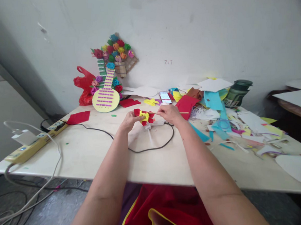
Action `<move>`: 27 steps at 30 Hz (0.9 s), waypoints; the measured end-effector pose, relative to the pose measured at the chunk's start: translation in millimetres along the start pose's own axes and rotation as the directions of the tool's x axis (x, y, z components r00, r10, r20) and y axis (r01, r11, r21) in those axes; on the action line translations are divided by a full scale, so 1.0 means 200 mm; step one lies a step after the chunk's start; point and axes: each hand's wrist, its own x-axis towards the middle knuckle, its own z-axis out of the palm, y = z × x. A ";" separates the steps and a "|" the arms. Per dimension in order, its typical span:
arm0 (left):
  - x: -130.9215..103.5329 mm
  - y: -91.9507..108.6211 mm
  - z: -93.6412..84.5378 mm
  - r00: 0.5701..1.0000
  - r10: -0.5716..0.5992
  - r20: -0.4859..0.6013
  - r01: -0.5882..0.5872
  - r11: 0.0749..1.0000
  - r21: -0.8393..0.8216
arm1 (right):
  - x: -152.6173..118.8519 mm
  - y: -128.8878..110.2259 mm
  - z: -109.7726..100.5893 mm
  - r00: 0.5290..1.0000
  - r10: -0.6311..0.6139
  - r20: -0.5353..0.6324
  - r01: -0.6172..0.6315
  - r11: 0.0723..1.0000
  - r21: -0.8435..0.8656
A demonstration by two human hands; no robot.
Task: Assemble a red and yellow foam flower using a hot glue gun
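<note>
My left hand (129, 120) holds a small red and yellow paper flower (144, 117) above the pale table (91, 156). My right hand (169, 113) pinches a thin wooden stick (183, 112) that runs sideways, its left end reaching toward the flower. Both hands are close together near the table's middle. A black cable (150, 148) loops on the table just under them.
A paper guitar decorated with coloured flowers (107, 89) leans on the wall beside a red bag (84, 84). A phone (165, 97), a heap of coloured paper scraps (217, 109) and a green jar (237, 94) lie to the right. A yellow power strip (33, 144) sits at the left edge.
</note>
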 end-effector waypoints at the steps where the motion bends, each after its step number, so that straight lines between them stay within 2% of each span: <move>1: 0.00 0.00 0.00 1.000 -0.001 0.000 0.001 1.000 0.002 | 0.00 0.00 0.00 1.000 0.005 0.008 -0.005 1.000 0.011; 8: -0.01 0.01 0.00 1.000 -0.002 -0.001 0.002 1.000 -0.014 | 0.00 0.02 0.01 0.998 0.014 0.062 -0.022 0.993 0.116; 19: 0.00 0.00 0.02 1.000 0.006 -0.024 -0.006 1.000 -0.003 | 0.00 0.01 -0.01 0.999 0.015 0.051 -0.016 1.000 0.017; 24: 0.00 0.00 0.02 0.996 0.018 -0.089 -0.022 0.999 -0.046 | 0.00 0.03 -0.03 0.999 0.048 0.019 -0.048 0.998 0.027; 27: 0.01 0.00 0.01 0.987 0.022 -0.156 -0.036 0.995 -0.088 | -0.01 0.07 -0.04 0.997 0.073 -0.008 -0.072 0.992 0.106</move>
